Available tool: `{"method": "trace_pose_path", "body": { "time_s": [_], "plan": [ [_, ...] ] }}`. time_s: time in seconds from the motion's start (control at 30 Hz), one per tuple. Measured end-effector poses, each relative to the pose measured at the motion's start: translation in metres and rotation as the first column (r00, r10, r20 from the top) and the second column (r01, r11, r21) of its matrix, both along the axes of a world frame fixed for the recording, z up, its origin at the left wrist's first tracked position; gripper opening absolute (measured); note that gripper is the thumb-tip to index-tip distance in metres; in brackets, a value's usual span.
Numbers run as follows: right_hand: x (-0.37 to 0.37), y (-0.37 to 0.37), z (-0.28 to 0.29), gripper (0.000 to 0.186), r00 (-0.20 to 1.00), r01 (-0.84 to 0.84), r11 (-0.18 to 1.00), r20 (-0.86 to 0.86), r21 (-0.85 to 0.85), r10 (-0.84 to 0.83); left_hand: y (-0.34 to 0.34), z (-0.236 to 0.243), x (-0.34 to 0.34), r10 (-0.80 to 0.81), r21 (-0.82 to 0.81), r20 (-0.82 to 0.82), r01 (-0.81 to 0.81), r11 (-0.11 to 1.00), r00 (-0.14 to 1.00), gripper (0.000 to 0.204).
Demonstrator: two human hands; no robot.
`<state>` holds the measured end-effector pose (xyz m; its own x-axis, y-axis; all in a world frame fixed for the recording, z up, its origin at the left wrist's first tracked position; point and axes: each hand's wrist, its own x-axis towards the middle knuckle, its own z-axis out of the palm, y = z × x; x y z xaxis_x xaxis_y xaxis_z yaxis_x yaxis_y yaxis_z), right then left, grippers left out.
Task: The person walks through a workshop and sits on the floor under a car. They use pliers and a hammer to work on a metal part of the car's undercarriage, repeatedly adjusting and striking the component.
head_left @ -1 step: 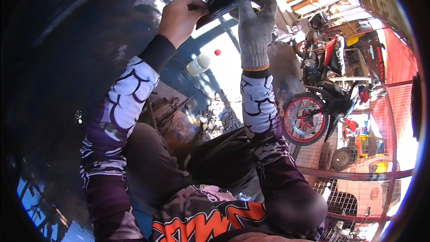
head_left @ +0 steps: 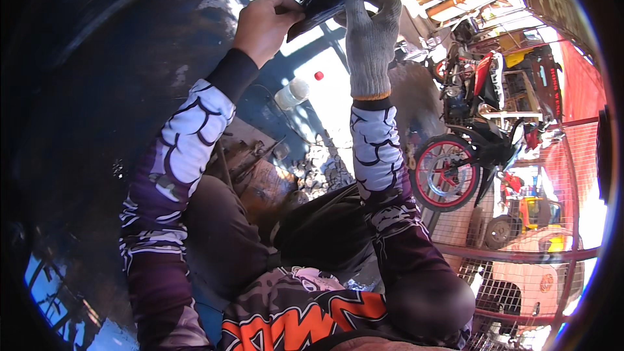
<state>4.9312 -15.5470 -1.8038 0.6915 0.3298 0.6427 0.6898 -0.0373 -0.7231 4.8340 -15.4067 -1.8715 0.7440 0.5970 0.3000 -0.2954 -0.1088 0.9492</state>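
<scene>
A glossy black panel (head_left: 328, 0) with angular cut edges hangs at the top of the view, its upper part cut off by the frame. My bare left hand (head_left: 265, 26) pinches its lower left corner between thumb and fingers. On the panel's right side my right hand (head_left: 372, 42), in a grey knitted glove, grips with the thumb laid on the face; those fingers are partly hidden behind the panel. Below the panel, a pale translucent container (head_left: 292, 93) lies on the sunlit floor, with a small red cap (head_left: 318, 75) close by.
A dark, worn surface (head_left: 117, 91) fills the left side. Rubble (head_left: 320, 168) and a brown board (head_left: 265, 187) lie near my knees. To the right stand motorcycles, one with a red-rimmed wheel (head_left: 446, 172), and a red-framed mesh fence (head_left: 513, 253); a yellow-and-red vehicle (head_left: 539, 214) shows beyond.
</scene>
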Motion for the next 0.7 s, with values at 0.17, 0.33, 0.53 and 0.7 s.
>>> {"method": "trace_pose_path", "body": {
  "time_s": [0.17,0.33,0.53,0.7],
  "plan": [
    [-0.003,-0.008,0.012,0.036,0.993,0.105,0.994,0.059,-0.031,-0.103,-0.021,0.023,-0.010,0.234,0.306,-0.119,-0.189,0.933,0.965,0.020],
    [-0.008,-0.015,0.015,0.042,0.979,0.186,0.978,0.101,-0.095,-0.177,-0.037,0.035,-0.011,0.378,0.409,-0.202,-0.272,0.871,0.904,0.023],
    [-0.015,-0.017,0.014,0.036,0.951,0.283,0.947,0.172,-0.152,-0.256,-0.051,0.024,-0.006,0.489,0.423,-0.208,-0.373,0.826,0.847,0.022],
    [-0.023,-0.019,0.024,0.033,0.979,0.186,0.976,0.103,-0.113,-0.174,-0.049,0.008,0.001,0.447,0.332,-0.124,-0.387,0.860,0.886,0.021]
  ]
}}
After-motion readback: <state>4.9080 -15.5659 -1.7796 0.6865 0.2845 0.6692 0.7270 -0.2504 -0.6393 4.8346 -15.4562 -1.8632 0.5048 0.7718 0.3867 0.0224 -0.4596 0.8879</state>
